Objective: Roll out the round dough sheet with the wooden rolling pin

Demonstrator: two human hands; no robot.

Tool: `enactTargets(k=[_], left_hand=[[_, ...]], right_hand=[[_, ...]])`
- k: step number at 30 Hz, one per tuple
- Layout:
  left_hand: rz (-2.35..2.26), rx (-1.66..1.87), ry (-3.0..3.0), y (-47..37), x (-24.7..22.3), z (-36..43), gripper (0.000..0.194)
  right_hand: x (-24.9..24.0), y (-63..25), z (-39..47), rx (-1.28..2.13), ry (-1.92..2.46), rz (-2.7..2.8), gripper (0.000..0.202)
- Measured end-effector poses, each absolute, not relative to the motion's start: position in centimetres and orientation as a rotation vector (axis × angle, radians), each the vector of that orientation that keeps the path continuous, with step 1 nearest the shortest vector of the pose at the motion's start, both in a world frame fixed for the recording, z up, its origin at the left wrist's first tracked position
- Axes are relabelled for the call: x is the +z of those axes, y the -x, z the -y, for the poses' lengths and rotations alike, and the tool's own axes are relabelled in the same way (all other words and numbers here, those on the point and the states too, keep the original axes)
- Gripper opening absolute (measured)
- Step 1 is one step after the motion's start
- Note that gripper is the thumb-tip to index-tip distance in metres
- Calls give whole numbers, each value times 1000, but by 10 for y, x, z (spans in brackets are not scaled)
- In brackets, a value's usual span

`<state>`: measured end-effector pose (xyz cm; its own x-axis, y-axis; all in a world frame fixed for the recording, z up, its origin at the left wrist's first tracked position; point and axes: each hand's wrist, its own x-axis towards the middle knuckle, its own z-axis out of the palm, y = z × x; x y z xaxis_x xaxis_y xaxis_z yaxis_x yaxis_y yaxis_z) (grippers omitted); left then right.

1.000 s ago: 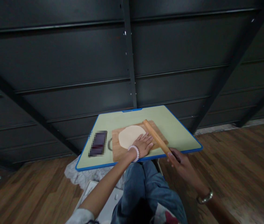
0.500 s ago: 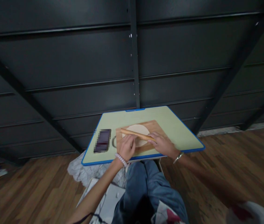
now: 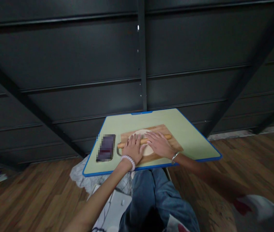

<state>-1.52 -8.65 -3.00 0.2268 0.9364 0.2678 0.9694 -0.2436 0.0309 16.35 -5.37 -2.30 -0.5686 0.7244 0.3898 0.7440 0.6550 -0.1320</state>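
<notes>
A wooden rolling pin (image 3: 143, 141) lies across a round sheet of pale dough (image 3: 148, 150) on a wooden board (image 3: 175, 145). My left hand (image 3: 132, 150) rests over the left part of the pin, fingers stretched forward. Over its right part lies my right hand (image 3: 160, 144), flat with the fingers spread. The pin's two ends stick out beyond my hands. Parts of the dough are hidden beneath the hands and pin. A metal ring handle (image 3: 118, 151) shows at the board's left side.
The board sits on a pale green tabletop (image 3: 187, 138) with a blue rim. A dark, partly pixelated phone-like slab (image 3: 106, 148) lies to the left. Behind the table rises a dark panelled wall (image 3: 91, 64). My legs (image 3: 146, 193) are below the near edge, above a wooden floor (image 3: 50, 193).
The pin has turned from slanting down to the right to slanting slightly up to the right. Both hands have shifted from gripping near it to lying flat over it, the right one further left.
</notes>
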Motion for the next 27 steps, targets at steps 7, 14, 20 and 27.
enactTargets(k=[7,14,20,27], left_hand=[[1997,-334,2276,13,-16,31,45],[2115,-250,2385,16,-10,-29,34],[2035,-254,2438,18,-7,-51,36],[1825,-290,2456,17,-22,-28,44]], right_hand=[[-21,-151,-9,-46,1329,2529,48],[-15,-137,-70,98,1454,2590,41],[-14,-131,-98,120,1519,2541,50],[-16,-138,-75,171,1434,2641,40]])
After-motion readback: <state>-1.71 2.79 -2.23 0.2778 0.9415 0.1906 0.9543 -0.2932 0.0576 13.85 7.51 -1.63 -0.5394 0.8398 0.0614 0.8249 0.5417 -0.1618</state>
